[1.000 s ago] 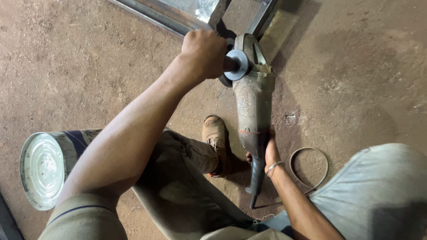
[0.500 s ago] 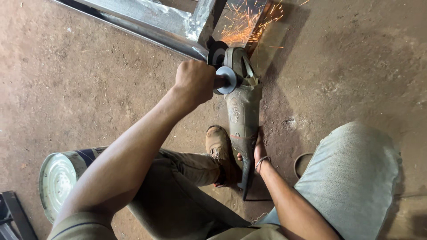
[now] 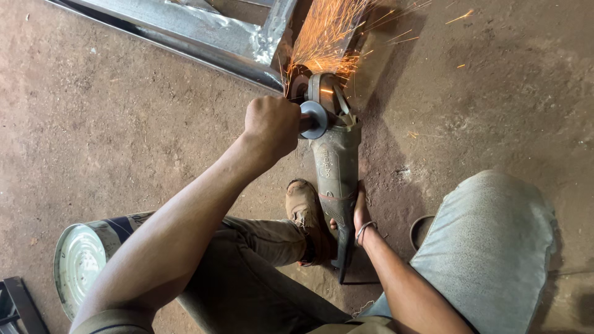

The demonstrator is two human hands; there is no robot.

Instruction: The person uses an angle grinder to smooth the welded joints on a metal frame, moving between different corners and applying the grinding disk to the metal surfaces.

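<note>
A large grey angle grinder (image 3: 334,161) points away from me, its disc (image 3: 303,86) against the corner of a shiny metal frame (image 3: 210,37) lying on the ground. Orange sparks (image 3: 328,37) spray upward from the contact point. My left hand (image 3: 271,124) is shut on the grinder's side handle. My right hand (image 3: 357,213), with a thin bracelet at the wrist, grips the rear body of the grinder from the right. My shoe (image 3: 304,210) rests on the ground just left of the tool's tail.
A round metal tin (image 3: 83,263) stands on the dirt floor at my lower left. A dark metal object (image 3: 15,306) pokes in at the bottom left corner. A cable loop (image 3: 417,232) lies by my right knee (image 3: 489,241).
The grinder disc has gone from resting near the frame to cutting, and the spark spray has grown. My view has shifted so the frame and tin sit lower in view.
</note>
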